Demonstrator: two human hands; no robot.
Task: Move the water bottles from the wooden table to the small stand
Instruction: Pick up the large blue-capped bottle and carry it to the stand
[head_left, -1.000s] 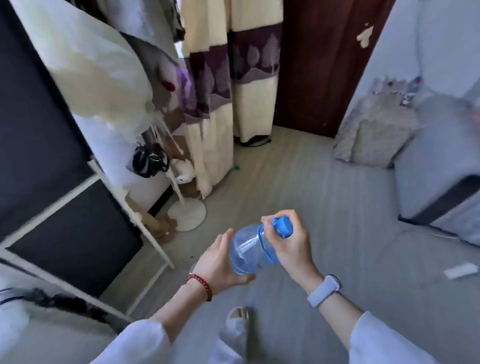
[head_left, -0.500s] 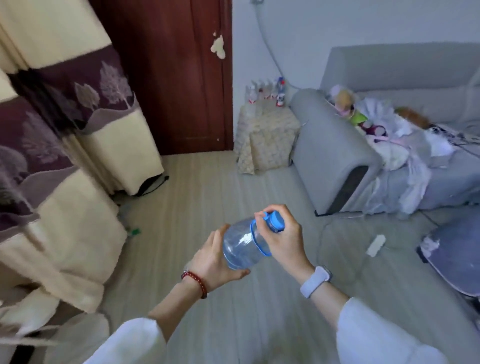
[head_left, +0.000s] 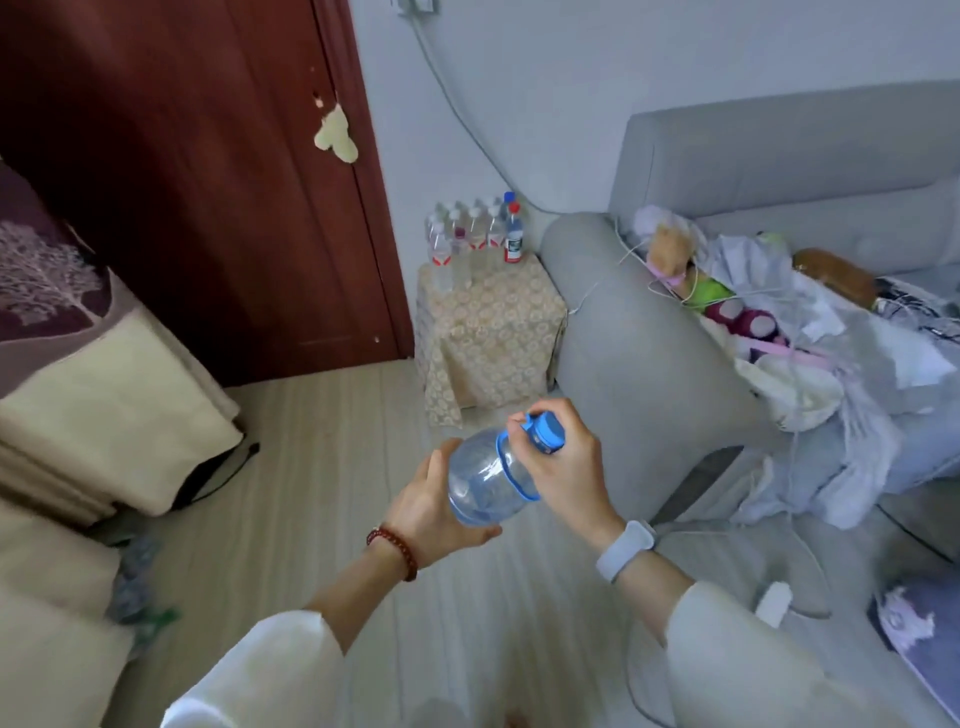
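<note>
A large clear water bottle with a blue cap and blue handle ring is tilted in front of me, held in both hands. My left hand cups its body from below. My right hand grips its neck just under the cap. Ahead, the small stand, draped in a patterned cloth, stands between the door and the sofa arm. Several small water bottles stand at the back of its top. The wooden table is not in view.
A grey sofa piled with clothes and toys fills the right side. A dark red door is at the back left, with curtains on the left. A white cable and a small white object lie on the floor at right.
The view has swung right, away from the rack and curtains, and closer to the stand and sofa. Both hands keep the same hold on the bottle.
</note>
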